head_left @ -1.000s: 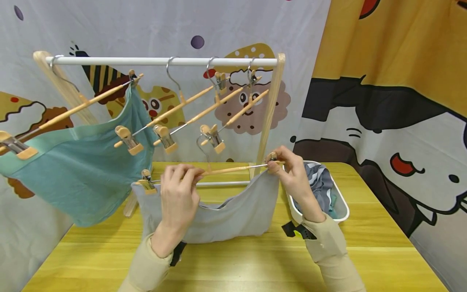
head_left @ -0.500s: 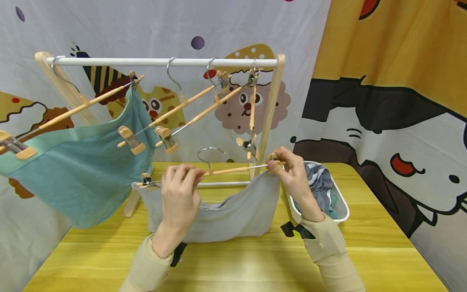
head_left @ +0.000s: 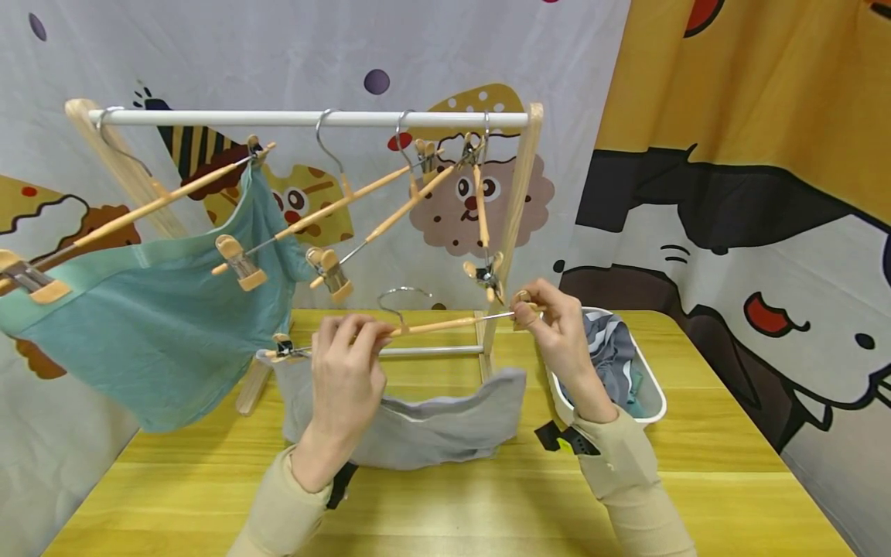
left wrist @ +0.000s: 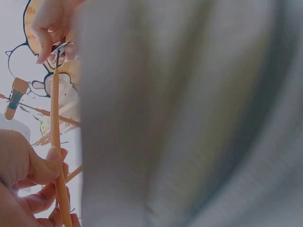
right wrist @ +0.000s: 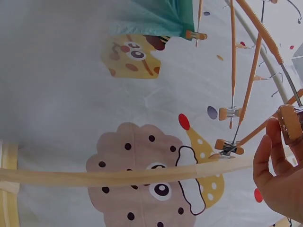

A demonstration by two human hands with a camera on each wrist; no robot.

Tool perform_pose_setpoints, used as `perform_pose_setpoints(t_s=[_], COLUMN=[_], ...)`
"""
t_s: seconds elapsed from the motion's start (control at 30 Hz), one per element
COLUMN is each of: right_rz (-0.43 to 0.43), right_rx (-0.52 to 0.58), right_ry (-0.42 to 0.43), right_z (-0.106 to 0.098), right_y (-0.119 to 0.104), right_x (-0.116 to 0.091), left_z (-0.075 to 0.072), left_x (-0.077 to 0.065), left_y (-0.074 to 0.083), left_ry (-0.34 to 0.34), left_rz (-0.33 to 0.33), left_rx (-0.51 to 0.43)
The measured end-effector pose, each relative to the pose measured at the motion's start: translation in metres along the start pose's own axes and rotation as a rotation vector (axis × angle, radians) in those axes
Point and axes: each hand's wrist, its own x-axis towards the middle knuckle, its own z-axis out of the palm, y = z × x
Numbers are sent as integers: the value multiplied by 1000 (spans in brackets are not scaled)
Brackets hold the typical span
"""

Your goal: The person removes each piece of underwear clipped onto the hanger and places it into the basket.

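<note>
My left hand (head_left: 348,379) grips the wooden bar of a clip hanger (head_left: 442,325), its thumb and fingers curled round the bar (left wrist: 56,118) in the left wrist view. With thumb and fingers my right hand (head_left: 560,333) pinches the clip (right wrist: 289,124) at the hanger's right end. A grey garment (head_left: 438,433) sags below the hanger. Its left corner is at the left clip (head_left: 282,348), while its right corner stands apart from the right clip. In the left wrist view, a blurred grey surface covers most of the frame.
A rack's white rail (head_left: 278,117) carries several clip hangers; a teal garment (head_left: 188,325) hangs from the leftmost. One unladen hanger (head_left: 482,205) dangles close above my right hand. Behind that hand, a white basin (head_left: 650,387) of clothes stands on the wooden table (head_left: 459,510).
The grey garment's right corner has come out of the right clip and dropped. The rightmost hanger on the rail has swung round, and the middle ones shift slightly. Both hands stay nearly in place.
</note>
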Motion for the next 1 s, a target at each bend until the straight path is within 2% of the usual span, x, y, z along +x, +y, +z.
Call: perform_pose_setpoints(t_s=[0.1, 0.2, 0.27, 0.37, 0.53, 0.6, 0.7, 0.83, 1.0], right_rz=[1, 15, -8, -121, -403, -517, -652, -714, -731], right_rx=[-26, -120, -217, -374, -729, -856, -977, -1051, -1086], right_ry=[-10, -19, -13, 42, 166, 174, 124, 51, 41], right_z=[0, 0, 2, 7, 19, 24, 32, 38, 40], right_y=[0, 1, 4, 9, 10, 8, 7, 9, 13], right_x=[-1, -2, -2, -2, -2, -3, -5, -8, -11], left_z=[0, 0, 0, 0, 3, 4, 5, 6, 6], left_x=[0, 0, 0, 0, -1, -2, -2, -2, -4], left_y=[1, 1, 1, 1, 1, 1, 2, 3, 4], left_ry=[-8, -13, -10, -25, -31, -33, -47, -71, -84], left_rz=[-12, -19, -14, -15, -2, 4, 9, 8, 13], left_rx=[-9, -6, 4, 21, 35, 39, 42, 49, 67])
